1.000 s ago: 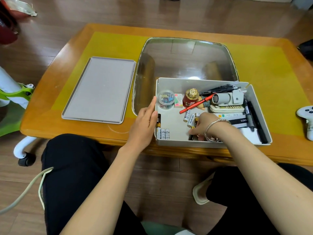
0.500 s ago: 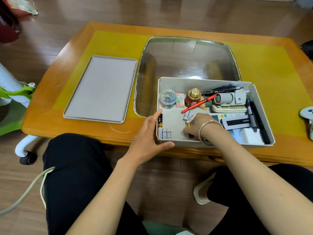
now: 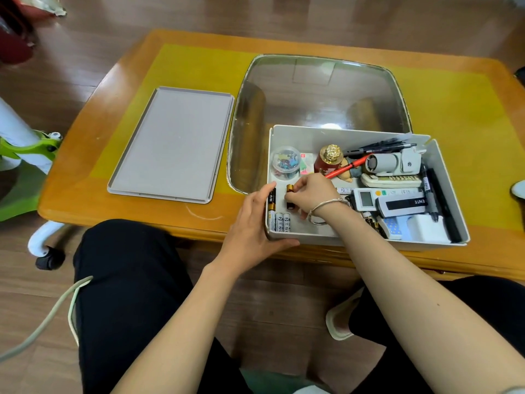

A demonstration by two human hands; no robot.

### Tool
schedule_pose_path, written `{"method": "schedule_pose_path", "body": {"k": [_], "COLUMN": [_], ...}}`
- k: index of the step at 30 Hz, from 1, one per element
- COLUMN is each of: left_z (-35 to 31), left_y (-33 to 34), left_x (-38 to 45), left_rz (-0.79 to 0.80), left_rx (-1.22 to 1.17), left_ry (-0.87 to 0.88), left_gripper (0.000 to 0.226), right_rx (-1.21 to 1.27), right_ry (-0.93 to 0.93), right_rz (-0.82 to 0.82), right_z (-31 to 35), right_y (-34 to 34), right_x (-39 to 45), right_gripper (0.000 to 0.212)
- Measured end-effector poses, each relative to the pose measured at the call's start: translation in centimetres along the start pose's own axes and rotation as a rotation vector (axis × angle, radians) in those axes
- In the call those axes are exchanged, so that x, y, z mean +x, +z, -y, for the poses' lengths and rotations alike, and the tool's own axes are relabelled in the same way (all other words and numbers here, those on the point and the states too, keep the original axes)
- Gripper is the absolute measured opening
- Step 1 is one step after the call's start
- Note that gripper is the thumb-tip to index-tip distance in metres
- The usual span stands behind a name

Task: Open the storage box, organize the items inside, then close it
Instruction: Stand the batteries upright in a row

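Note:
The open grey storage box (image 3: pixel 341 135) stands at the table's near edge, its lid (image 3: pixel 173 143) lying flat to the left. My left hand (image 3: pixel 252 223) grips the box's near-left corner, thumb along the front wall. My right hand (image 3: pixel 309 194), with a bracelet on the wrist, pinches a black-and-gold battery (image 3: pixel 289 197) over the box floor. Another black-and-gold battery (image 3: pixel 272 199) lies along the left wall, above several white batteries (image 3: pixel 281 221). Further back are a round jar of clips (image 3: pixel 285 163), a red bottle with a gold cap (image 3: pixel 326 160), a red pen (image 3: pixel 348 166) and markers (image 3: pixel 431 194).
The box sits partly over a glass panel (image 3: pixel 318 89) set in the wooden table (image 3: pixel 113 89). A white game controller (image 3: pixel 518 189) peeks in at the right edge. A green and white chair base (image 3: pixel 25 149) stands to the left. My legs are below the table edge.
My right hand moved left inside the box and now pinches a black-and-gold battery beside the left wall. My left hand slid from the box's left wall down to its near-left corner.

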State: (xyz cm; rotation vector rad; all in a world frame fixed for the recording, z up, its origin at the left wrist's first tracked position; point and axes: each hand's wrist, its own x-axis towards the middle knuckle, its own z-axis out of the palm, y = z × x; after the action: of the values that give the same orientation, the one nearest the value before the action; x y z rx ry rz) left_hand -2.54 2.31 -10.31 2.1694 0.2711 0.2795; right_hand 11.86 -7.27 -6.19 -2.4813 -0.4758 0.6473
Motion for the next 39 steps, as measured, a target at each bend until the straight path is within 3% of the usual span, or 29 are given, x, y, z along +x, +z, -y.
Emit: {"method": "schedule_pose_path", "body": {"k": [3, 12, 33, 36, 39], "left_z": [0.1, 0.2, 0.4, 0.4, 0.5], "left_y": [0.1, 0.4, 0.7, 0.6, 0.6], "left_x": [0.1, 0.1, 0.0, 0.0, 0.0], "left_rz": [0.005, -0.011, -0.03, -0.026, -0.025], "left_rx": [0.004, 0.023, 0.038, 0.028, 0.001], "left_ry": [-0.003, 0.001, 0.026, 0.015, 0.021], "left_gripper": [0.112, 0.112, 0.114, 0.113, 0.112], "right_rx": [-0.079, -0.014, -0.151, -0.123, -0.067], "right_ry": [-0.024, -0.128, -0.264, -0.275, -0.22], "right_rz": [0.02, 0.058, 0.123, 0.09, -0.049], "right_z": [-0.3, -0.1, 0.0, -0.4, -1.8], "right_y": [0.2, 0.8, 0.8, -0.4, -2.4], "right_x": [0.2, -0.2, -0.5, -0.9, -1.3], "right_gripper": [0.025, 0.049, 0.051, 0.046, 0.03]}}
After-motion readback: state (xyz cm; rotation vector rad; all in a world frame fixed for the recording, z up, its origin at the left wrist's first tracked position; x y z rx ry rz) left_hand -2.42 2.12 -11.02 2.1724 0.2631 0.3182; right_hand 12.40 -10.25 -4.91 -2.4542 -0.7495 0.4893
